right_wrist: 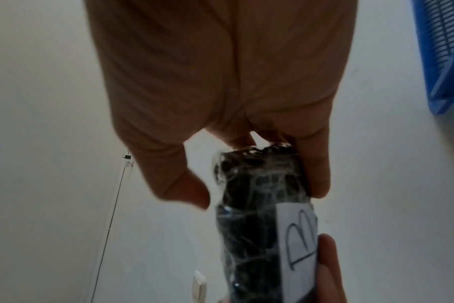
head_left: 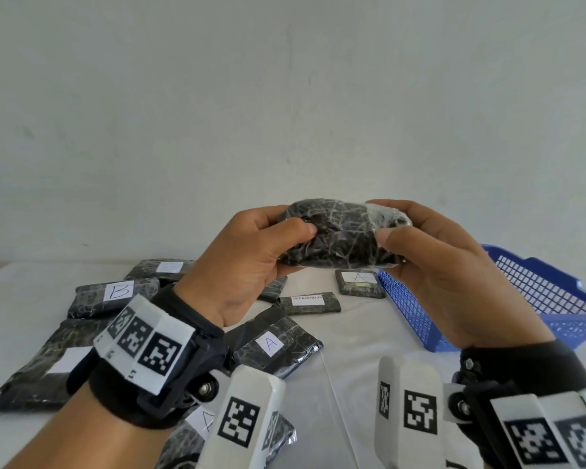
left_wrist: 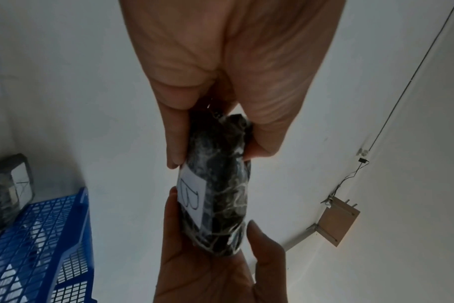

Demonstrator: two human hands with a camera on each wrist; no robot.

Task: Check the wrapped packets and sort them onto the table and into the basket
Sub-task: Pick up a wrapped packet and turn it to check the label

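While the blue basket sits on the white table, left hand and right hand pinch a raised B-labelled packet.

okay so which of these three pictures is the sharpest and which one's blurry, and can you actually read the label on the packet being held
Head view: sharpest, evenly lit, but the held packet shows no label. Left wrist view: dimmer, palm shadowed, the B label readable. Right wrist view: softest, motion-blurred, the B still legible.

Both hands raised (fingers curled)
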